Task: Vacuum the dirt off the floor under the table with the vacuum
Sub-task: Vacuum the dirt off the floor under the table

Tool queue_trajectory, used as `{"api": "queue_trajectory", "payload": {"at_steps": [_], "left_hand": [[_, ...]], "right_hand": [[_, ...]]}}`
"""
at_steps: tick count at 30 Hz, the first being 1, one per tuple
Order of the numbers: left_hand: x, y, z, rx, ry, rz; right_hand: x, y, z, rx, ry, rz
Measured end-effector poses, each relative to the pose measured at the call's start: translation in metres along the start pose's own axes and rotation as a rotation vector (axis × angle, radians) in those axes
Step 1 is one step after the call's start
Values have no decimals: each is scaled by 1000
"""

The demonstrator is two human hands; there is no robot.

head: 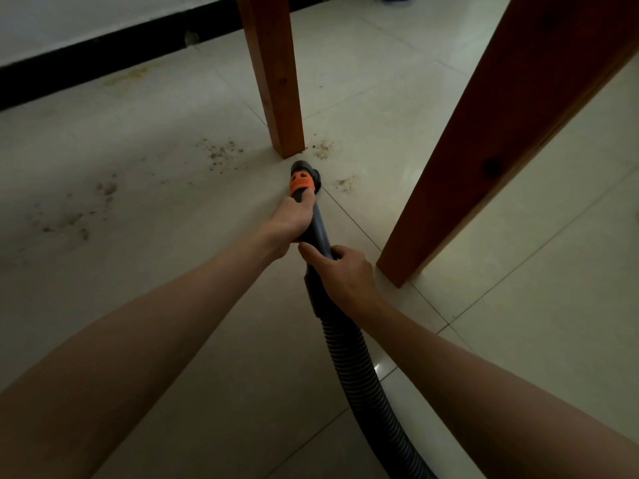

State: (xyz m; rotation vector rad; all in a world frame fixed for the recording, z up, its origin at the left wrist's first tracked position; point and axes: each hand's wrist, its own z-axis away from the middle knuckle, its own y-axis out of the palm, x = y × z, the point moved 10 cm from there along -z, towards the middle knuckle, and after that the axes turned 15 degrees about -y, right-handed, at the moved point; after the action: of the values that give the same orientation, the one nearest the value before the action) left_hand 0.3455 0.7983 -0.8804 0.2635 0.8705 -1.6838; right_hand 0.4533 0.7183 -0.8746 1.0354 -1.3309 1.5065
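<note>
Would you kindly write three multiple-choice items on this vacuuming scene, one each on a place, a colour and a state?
1. Where is the nozzle?
A. just before the far table leg
B. against the black baseboard
C. behind the near table leg

2. What colour is the collar behind the nozzle?
A. green
B. orange
C. white

3. How is the wand held?
A. left hand only
B. right hand only
C. both hands

Answers: 1 A, the nozzle sits at that leg's foot. 2 B, the collar shows orange. 3 C, the left hand grips ahead and the right hand behind it.
</note>
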Motion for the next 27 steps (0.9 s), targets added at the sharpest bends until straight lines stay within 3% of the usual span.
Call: {"api": "queue_trajectory", "payload": {"at_steps": [27], "left_hand": [[-41, 66, 11, 113, 109, -134]], "right_hand": [[-21, -44, -6, -175, 58, -90]]}}
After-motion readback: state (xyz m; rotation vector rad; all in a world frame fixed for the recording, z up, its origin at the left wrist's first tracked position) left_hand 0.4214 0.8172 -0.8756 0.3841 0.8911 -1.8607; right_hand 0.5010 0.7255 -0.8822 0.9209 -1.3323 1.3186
